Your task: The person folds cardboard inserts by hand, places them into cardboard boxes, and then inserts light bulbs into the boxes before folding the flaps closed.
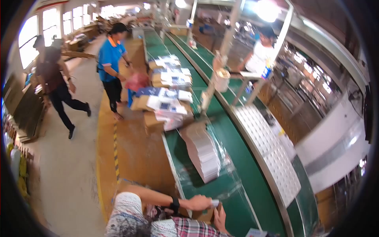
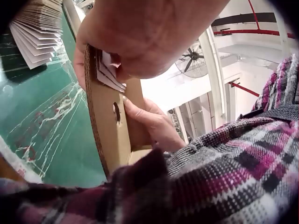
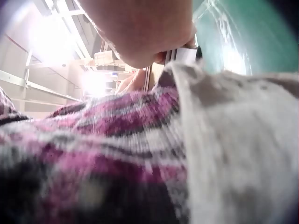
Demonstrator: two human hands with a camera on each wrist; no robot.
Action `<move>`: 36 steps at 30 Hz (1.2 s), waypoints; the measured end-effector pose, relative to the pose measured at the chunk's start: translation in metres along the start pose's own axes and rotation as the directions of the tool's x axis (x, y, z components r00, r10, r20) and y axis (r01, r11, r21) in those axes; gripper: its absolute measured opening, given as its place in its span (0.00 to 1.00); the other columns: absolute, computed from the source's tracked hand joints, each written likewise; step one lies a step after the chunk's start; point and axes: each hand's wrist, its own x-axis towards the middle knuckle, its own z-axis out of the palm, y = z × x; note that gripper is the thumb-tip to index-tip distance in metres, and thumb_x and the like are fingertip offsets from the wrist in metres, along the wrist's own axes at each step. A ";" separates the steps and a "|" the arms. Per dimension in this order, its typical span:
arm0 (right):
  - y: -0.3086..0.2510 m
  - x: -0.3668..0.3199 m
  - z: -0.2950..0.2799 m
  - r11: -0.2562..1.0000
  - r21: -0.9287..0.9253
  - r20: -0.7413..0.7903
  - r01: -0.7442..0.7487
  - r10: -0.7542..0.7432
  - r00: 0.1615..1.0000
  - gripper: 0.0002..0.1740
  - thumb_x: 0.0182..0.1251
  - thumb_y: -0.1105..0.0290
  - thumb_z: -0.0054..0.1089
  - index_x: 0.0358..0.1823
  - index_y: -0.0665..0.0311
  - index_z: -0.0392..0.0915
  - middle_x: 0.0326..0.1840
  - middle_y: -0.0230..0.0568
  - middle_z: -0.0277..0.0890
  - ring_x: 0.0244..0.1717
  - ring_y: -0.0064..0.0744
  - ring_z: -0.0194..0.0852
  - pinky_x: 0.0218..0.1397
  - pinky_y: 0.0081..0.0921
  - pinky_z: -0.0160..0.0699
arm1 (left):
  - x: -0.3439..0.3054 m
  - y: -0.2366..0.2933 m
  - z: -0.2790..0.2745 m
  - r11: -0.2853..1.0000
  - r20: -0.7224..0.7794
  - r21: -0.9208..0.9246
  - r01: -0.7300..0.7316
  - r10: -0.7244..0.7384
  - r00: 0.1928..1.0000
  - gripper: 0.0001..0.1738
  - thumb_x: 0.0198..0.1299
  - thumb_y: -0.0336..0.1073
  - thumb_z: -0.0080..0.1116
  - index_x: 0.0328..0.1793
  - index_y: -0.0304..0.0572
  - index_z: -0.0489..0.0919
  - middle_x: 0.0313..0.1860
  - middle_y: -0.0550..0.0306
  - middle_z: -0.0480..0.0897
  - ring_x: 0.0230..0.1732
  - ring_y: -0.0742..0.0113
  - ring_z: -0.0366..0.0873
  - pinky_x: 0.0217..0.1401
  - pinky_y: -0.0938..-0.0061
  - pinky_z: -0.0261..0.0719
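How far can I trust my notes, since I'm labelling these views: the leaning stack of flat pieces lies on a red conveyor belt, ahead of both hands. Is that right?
The colour is wrong: the head view shows a green conveyor belt. The leaning stack of flat pieces lies on it, ahead of the left hand and right hand.

- A long green surface (image 1: 246,173) is seen, with a pale edge along its side.
- On it, a long wavy row of pale sheets (image 1: 203,152) is laid, partly fanned.
- Near this row, clear creased film (image 2: 51,126) is spread on the green.
- Farther, printed packs (image 1: 167,106) are piled at the left side, partly over brown cardboard (image 1: 153,121).
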 end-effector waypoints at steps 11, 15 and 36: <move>0.128 -0.041 -0.115 0.889 -0.381 -0.094 -0.255 0.237 0.967 0.15 0.63 0.61 0.46 0.46 0.62 0.68 0.33 0.53 0.74 0.37 0.57 0.72 0.39 0.41 0.71 | 0.040 -0.060 0.016 0.970 -0.091 -0.218 0.103 -0.125 0.988 0.20 0.58 0.37 0.51 0.52 0.30 0.69 0.50 0.39 0.73 0.48 0.45 0.72 0.50 0.61 0.70; 0.158 -0.077 -0.119 0.754 -0.532 -0.151 -0.386 0.364 0.919 0.21 0.59 0.65 0.52 0.52 0.63 0.65 0.40 0.51 0.71 0.44 0.53 0.68 0.48 0.40 0.69 | 0.060 -0.077 0.046 0.996 -0.127 0.087 0.004 0.007 0.992 0.29 0.54 0.32 0.54 0.59 0.24 0.61 0.60 0.33 0.63 0.59 0.41 0.63 0.61 0.60 0.63; 0.136 -0.062 -0.123 0.911 -0.345 -0.111 -0.226 0.199 0.974 0.11 0.59 0.72 0.48 0.43 0.65 0.70 0.39 0.44 0.73 0.45 0.45 0.68 0.49 0.37 0.69 | 0.099 -0.074 0.065 0.890 -0.291 0.441 0.116 0.020 0.956 0.37 0.45 0.22 0.47 0.65 0.18 0.51 0.65 0.25 0.51 0.65 0.35 0.53 0.68 0.53 0.49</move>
